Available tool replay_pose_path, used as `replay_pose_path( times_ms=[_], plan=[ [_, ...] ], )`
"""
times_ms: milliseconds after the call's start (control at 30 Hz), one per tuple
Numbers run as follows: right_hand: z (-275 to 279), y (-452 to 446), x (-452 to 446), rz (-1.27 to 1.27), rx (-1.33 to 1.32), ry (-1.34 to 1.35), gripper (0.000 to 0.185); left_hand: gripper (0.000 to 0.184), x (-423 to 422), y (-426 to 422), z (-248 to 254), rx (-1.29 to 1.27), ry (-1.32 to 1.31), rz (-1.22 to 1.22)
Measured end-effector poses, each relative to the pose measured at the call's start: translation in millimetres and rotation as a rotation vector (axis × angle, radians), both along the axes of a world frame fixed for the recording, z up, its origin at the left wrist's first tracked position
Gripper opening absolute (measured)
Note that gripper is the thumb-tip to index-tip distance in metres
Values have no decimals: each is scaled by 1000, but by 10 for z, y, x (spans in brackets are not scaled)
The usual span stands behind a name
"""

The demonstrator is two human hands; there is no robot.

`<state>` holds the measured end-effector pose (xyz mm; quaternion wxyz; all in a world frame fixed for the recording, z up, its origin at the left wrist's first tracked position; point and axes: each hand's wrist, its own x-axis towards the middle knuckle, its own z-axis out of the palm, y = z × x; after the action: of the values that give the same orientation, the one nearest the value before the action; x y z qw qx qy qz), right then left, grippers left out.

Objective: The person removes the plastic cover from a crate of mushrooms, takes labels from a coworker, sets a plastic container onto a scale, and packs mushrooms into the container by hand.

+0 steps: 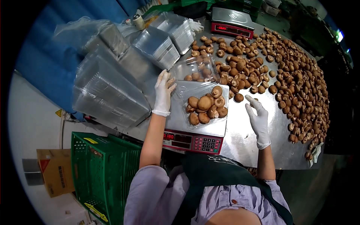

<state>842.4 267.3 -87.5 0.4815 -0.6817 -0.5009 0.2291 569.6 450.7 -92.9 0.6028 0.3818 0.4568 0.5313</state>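
Note:
My left hand, in a white glove, is open with its fingers apart by the left edge of the scale. On the scale's metal plate sits a clear plastic tray filled with brown mushrooms. My right hand, also gloved, hovers over the metal table to the right of the scale. Its fingers are open and hold nothing; a single mushroom lies close to its fingertips. Beyond the plate rests another clear tray, and mushrooms show in or through it.
A large mushroom heap covers the table's right side. Stacks of clear trays stand at left, with more tray stacks behind. A second scale is at the back. Green crates and a cardboard box are lower left.

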Motion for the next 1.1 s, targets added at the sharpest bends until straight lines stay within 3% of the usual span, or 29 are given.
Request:
replay_pose_path(
  times_ms=[100,133,200,233,333,367,400,433,500,567,767,967,1100],
  plan=[
    [-59,10,-10,-11,-31,68,29,51,-137,-257,165,197,11,-76],
    [-54,11,-23,-11,-26,69,29,37,-182,-374,171,243,73,-45],
    [-25,8,-58,-17,6,126,28,26,-284,-689,280,206,376,-229],
    [-101,2,-62,-31,56,83,28,23,-316,-807,155,344,540,-272],
    [-248,-57,-68,-87,-336,106,43,43,-289,-1241,-99,527,850,-205],
    [-308,-46,-108,-30,-309,193,47,48,-293,-1353,-217,363,827,-195],
    [-346,-34,-111,50,-394,42,47,51,-309,-1444,-431,274,712,-143],
    [-179,-57,-198,96,-337,166,47,46,-436,-1461,-740,8,550,-215],
    [-455,7,-201,187,-393,211,43,38,-363,-1487,-503,-322,385,-269],
    [-402,-9,-260,223,-338,497,36,30,-325,-1463,-407,-371,292,-291],
    [-516,16,-250,316,-349,773,19,11,-204,-1454,-273,-373,220,-269],
    [-563,-127,-297,303,-297,768,10,10,-301,-1433,-564,-235,242,-279],
    [-558,-317,-269,311,-185,468,20,15,-252,-1494,-482,-98,291,-316]
  ],
)
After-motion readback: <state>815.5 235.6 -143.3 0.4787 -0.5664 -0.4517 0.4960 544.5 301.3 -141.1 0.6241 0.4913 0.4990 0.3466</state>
